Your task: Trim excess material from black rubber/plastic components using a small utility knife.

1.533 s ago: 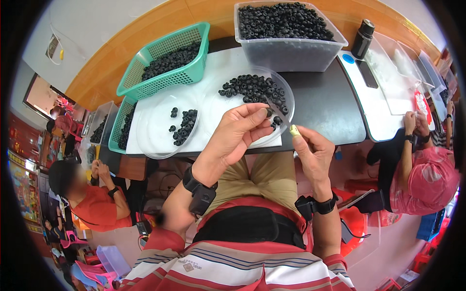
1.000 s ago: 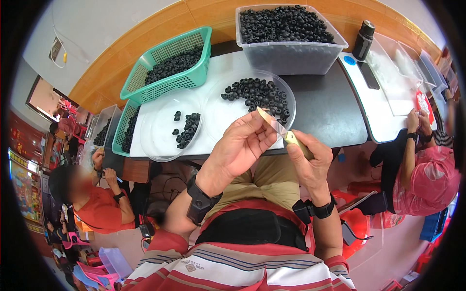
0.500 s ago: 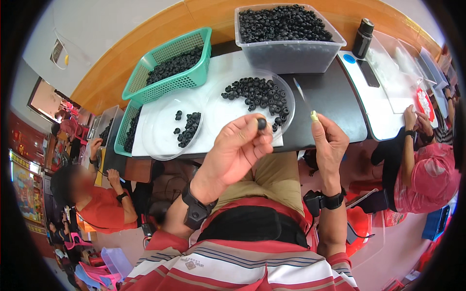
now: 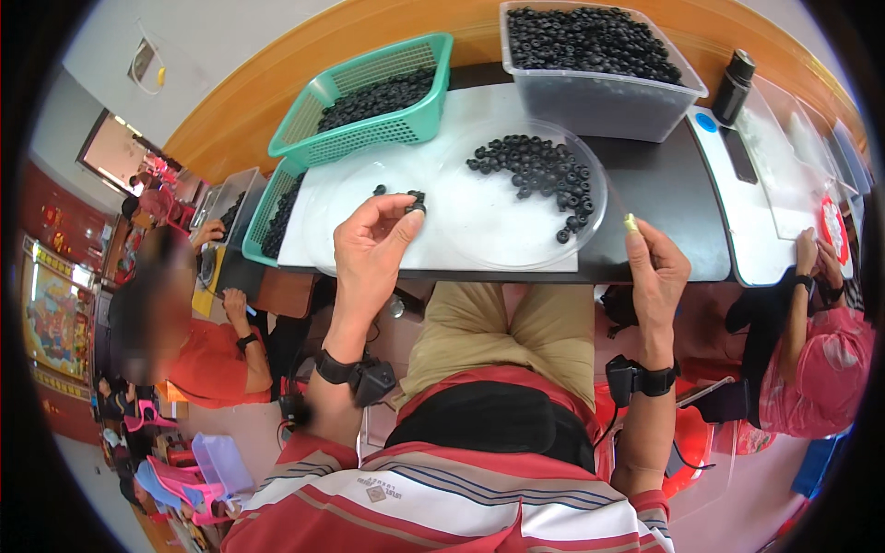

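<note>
Left hand (image 4: 369, 253) pinches a black ring (image 4: 417, 206) over the near-left dish (image 4: 355, 184); right hand (image 4: 656, 269) pinches a yellow stick (image 4: 631, 222). Ring looks light, stiff (grip its rim).

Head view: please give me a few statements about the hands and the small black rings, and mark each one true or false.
1. The left hand pinches a small black ring between thumb and fingertips. True.
2. The right hand is empty. False: it holds a small yellowish piece.
3. The green basket holds black rings. True.
4. The clear round plate on the right holds no rings. False: many black rings lie on it.
5. The clear plastic tub stands on the floor. False: it stands on the table.
</note>
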Tool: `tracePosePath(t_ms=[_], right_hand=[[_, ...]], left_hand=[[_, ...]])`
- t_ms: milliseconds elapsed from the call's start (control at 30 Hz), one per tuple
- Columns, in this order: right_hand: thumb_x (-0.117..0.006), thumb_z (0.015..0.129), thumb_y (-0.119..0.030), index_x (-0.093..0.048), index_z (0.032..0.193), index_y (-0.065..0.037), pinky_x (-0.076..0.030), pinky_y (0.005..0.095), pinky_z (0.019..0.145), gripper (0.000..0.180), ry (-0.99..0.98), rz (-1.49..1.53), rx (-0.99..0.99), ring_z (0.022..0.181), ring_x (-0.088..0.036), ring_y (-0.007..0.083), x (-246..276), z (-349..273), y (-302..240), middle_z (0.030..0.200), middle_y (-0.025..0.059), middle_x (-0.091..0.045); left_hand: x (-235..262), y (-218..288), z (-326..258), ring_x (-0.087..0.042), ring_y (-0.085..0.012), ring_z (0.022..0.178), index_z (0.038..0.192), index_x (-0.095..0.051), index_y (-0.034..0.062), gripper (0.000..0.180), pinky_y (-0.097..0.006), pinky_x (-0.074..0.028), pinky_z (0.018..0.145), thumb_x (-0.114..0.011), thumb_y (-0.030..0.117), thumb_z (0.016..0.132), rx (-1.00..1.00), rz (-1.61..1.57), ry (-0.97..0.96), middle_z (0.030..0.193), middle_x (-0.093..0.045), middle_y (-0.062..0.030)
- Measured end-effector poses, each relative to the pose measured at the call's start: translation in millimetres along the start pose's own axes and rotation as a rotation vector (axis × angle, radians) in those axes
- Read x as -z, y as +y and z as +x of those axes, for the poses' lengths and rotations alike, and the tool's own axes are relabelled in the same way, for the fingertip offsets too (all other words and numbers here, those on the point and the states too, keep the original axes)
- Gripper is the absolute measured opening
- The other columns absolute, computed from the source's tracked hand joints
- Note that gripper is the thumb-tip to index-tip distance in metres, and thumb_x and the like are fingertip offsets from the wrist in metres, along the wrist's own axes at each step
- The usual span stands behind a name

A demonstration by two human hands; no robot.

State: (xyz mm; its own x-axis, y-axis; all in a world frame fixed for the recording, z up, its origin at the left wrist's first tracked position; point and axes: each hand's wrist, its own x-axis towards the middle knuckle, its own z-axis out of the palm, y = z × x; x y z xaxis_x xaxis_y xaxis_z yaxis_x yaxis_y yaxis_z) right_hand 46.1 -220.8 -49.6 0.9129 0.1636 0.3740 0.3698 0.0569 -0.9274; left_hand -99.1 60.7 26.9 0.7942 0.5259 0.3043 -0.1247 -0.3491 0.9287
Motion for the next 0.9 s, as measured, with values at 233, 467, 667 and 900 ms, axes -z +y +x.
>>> tracePosePath(t_ms=[233,467,667,900], right_hand=[[-0.067,0.092,-0.019,-0.068,0.109,0.003,-0.04,0.0187,0.065,0.027,0.011,-0.063,-0.005,0.074,-0.051,0.0046,-0.5,0.7,-1.6,0.084,-0.0023,-0.061],[-0.066,0.092,-0.016,-0.067,0.11,0.005,-0.038,0.0177,0.064,0.027,-0.023,-0.027,-0.056,0.073,-0.05,0.0041,0.7,-0.6,4.3,0.085,-0.0027,-0.06],[-0.066,0.092,-0.014,-0.068,0.108,0.003,-0.039,0.0191,0.065,0.023,-0.027,-0.075,-0.05,0.073,-0.05,0.0046,-0.9,2.7,1.2,0.084,-0.0027,-0.062],[-0.068,0.091,-0.016,-0.069,0.107,0.002,-0.039,0.0184,0.063,0.024,-0.04,-0.044,-0.051,0.071,-0.049,0.0038,-1.6,4.1,5.0,0.081,-0.0031,-0.062]], left_hand=[[44.5,-17.5,10.9,-0.061,-0.0132,0.069,0.098,-0.068,-0.0008,0.019,-0.026,-0.049,0.066,-0.07,0.008,0.082,-0.06,0.481,0.182,0.08,-0.067,-0.0086],[49.8,-30.8,13.2,-0.065,-0.014,0.078,0.099,-0.068,-0.0026,0.019,-0.027,-0.051,0.072,-0.069,0.008,0.083,0.037,0.657,0.065,0.087,-0.07,-0.0088],[-5.2,-15.0,3.9,-0.065,-0.0161,0.078,0.095,-0.068,-0.0011,0.016,-0.028,-0.051,0.071,-0.071,0.006,0.081,-0.192,0.516,0.003,0.088,-0.069,-0.0094],[-82.7,-11.0,11.8,-0.066,-0.0275,0.08,0.095,-0.068,0.0005,0.019,-0.033,-0.051,0.069,-0.07,0.011,0.079,-0.397,0.436,-0.371,0.09,-0.068,-0.0139]])
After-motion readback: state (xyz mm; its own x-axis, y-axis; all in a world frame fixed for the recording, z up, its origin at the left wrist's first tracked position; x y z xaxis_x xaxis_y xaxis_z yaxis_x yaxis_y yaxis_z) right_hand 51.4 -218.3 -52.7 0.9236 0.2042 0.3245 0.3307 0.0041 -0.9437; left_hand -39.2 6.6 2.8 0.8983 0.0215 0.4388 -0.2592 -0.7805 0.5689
